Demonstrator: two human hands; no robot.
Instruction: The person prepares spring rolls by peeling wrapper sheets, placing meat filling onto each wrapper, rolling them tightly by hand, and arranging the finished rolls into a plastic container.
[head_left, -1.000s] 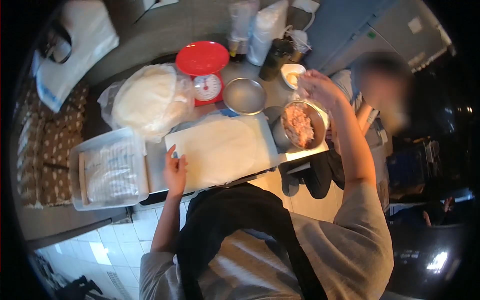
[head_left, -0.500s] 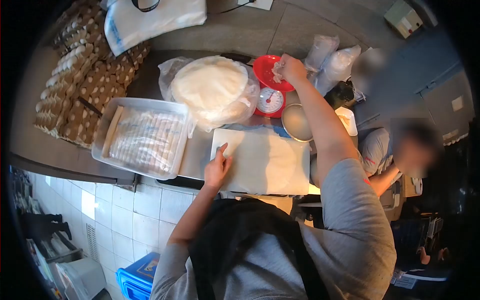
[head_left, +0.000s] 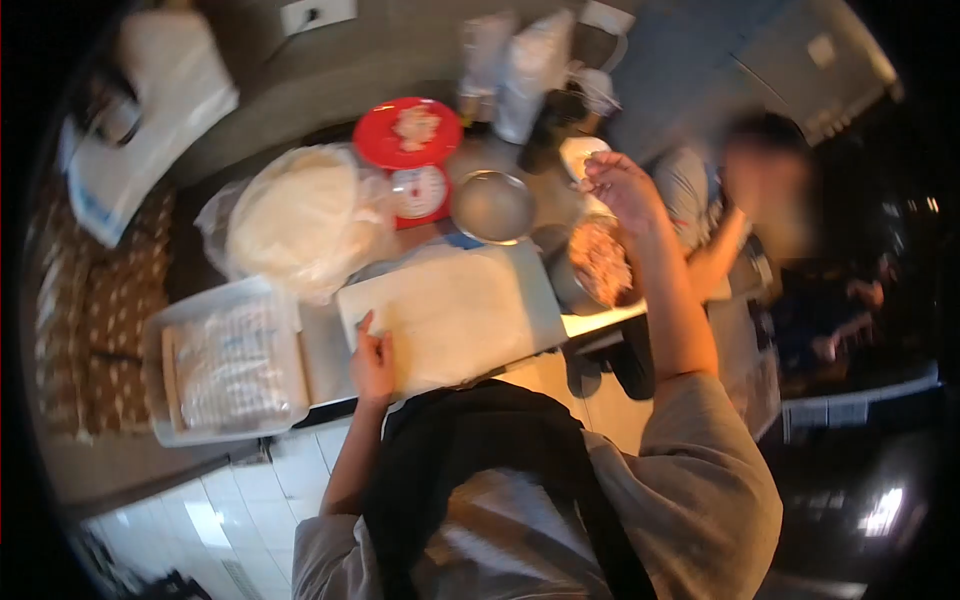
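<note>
Head view, blurred: left hand (head_left: 373, 365) rests flat on the white wrapper sheet (head_left: 450, 310) at seven o'clock; right hand (head_left: 622, 185), grip seemingly loosely curled, hovers above the filling bowl (head_left: 600, 262) at two o'clock.

Food-prep kitchen: red scale (head_left: 408, 150), dough sheets (head_left: 300, 215), filling bowl (head_left: 600, 262).

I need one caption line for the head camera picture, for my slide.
Left hand rests on a flat wrapper sheet; right hand is raised above the filling bowl.
</note>
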